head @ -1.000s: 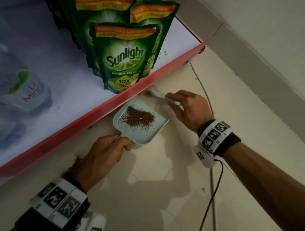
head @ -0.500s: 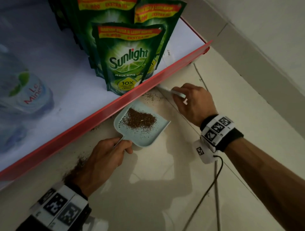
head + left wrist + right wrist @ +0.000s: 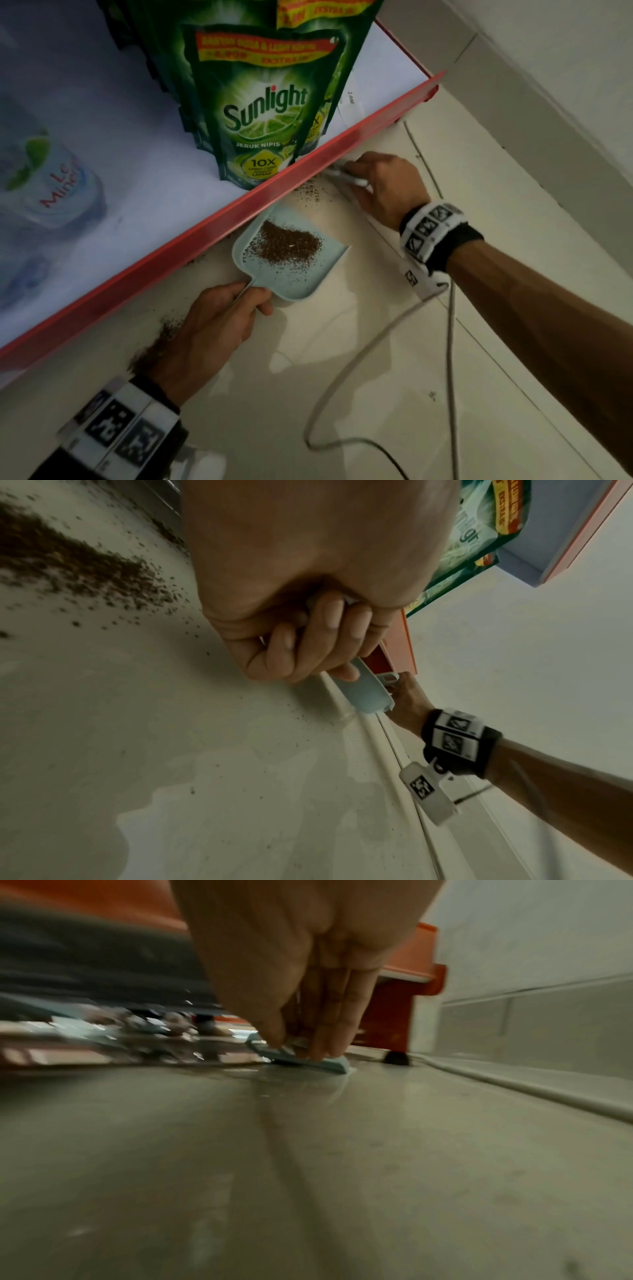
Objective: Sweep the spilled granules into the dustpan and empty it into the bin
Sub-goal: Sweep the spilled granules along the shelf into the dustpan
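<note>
A pale blue dustpan (image 3: 310, 279) lies on the tiled floor beside the red shelf edge, with a heap of brown granules (image 3: 289, 246) in it. My left hand (image 3: 219, 320) grips its handle; the curled fingers (image 3: 308, 645) show in the left wrist view, with the dustpan (image 3: 365, 693) beyond them. My right hand (image 3: 383, 185) holds a small pale brush (image 3: 346, 176) low at the shelf edge, past the pan's mouth. The right wrist view shows its fingers (image 3: 329, 1031) on the brush (image 3: 304, 1060). Loose granules (image 3: 308, 192) lie between brush and pan. A second patch of granules (image 3: 164, 337) lies by my left wrist.
The red-edged shelf (image 3: 239, 219) overhangs the floor and carries green Sunlight pouches (image 3: 263, 106) and a water bottle (image 3: 44, 181). A grey cable (image 3: 356, 359) loops across the tiles on the right. A wall (image 3: 548, 85) closes the far right. No bin is in view.
My right hand and the brush moved away from the dustpan toward the shelf edge, uncovering loose granules near the pan's mouth. My left hand kept hold of the dustpan, which stayed put.
</note>
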